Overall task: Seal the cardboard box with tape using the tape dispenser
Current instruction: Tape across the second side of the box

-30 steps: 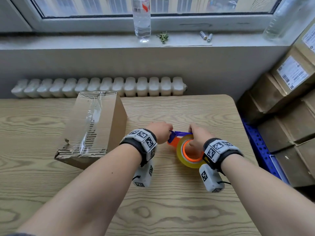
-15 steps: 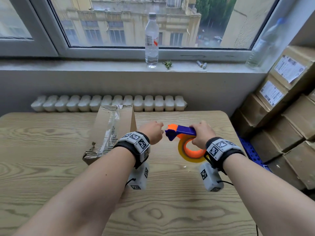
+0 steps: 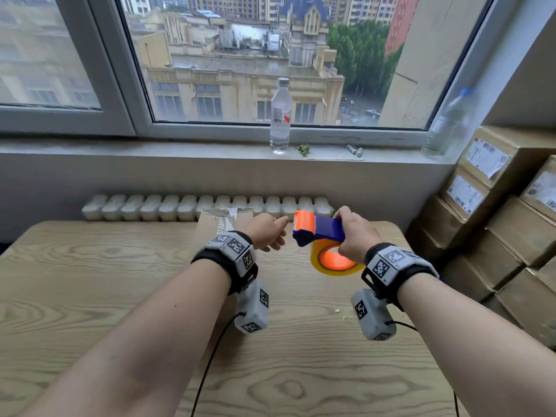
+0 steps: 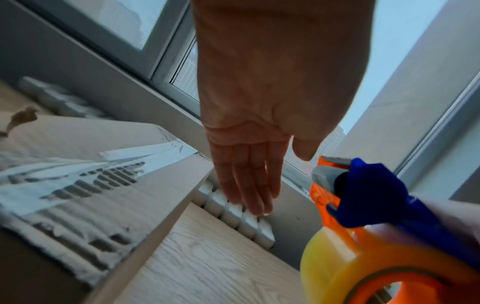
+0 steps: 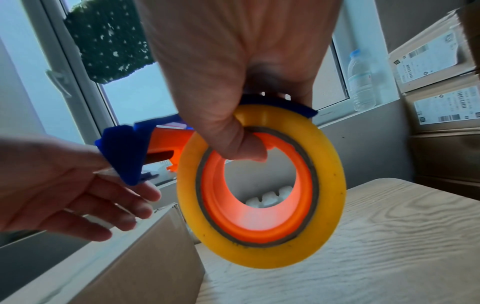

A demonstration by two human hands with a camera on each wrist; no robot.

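My right hand (image 3: 352,236) grips the blue and orange tape dispenser (image 3: 319,230) above the wooden table (image 3: 90,281), thumb hooked through the core of its yellow tape roll (image 5: 262,185). My left hand (image 3: 269,234) hovers just left of the dispenser's front end, fingers loosely extended and holding nothing; in the left wrist view the left hand (image 4: 249,181) is plainly empty beside the dispenser (image 4: 369,197). The cardboard box (image 4: 78,174), with old clear tape and torn patches on top, lies below and to the left of both hands. In the head view my left wrist hides most of the box (image 3: 224,219).
A radiator (image 3: 168,207) runs behind the table's far edge. On the sill stand a water bottle (image 3: 280,115) and a second bottle (image 3: 448,124). Stacked labelled cartons (image 3: 511,224) fill the right side next to the table.
The dispenser has gone up off the table in my right hand and farther from me. My left hand has let go of its front end and opened. The head view has tilted up.
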